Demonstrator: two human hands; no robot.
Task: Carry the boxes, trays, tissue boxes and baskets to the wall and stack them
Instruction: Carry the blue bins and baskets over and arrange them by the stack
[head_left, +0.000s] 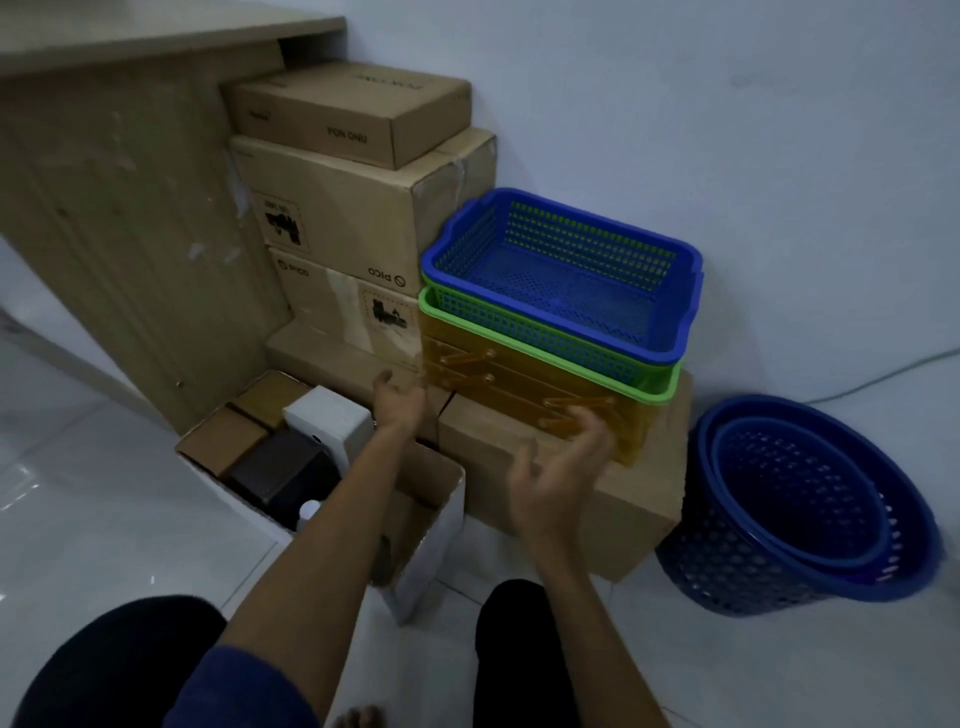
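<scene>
where the white wall (727, 104) meets the tiled floor (104, 493), you have a wooden desk (119, 208) on the left, and against its side panel stands a stack of cardboard boxes (337, 218), the flat one on top printed with letters and the two below marked pico. just right of that stack a long cardboard box (597, 493) lies on the floor, and on it sits an amber plastic case (524, 384), carrying a green tray (545, 353) with a blue tray (566, 270) nested inside it. well to the right, on the floor, two round blue baskets (800, 504) sit one inside the other, tilted toward you. in front of the stack an open white carton (441, 514) holds several small boxes (260, 447), brown, dark and white. your left hand (397, 397) reaches out over the carton, fingers loosely spread and holding nothing, close to the left end of the amber case. your right hand (558, 467) hovers just in front of that case, fingers open and curled, also empty; motion blur hides whether the fingertips touch it. your dark-clad knees (119, 665) frame the bottom.
</scene>
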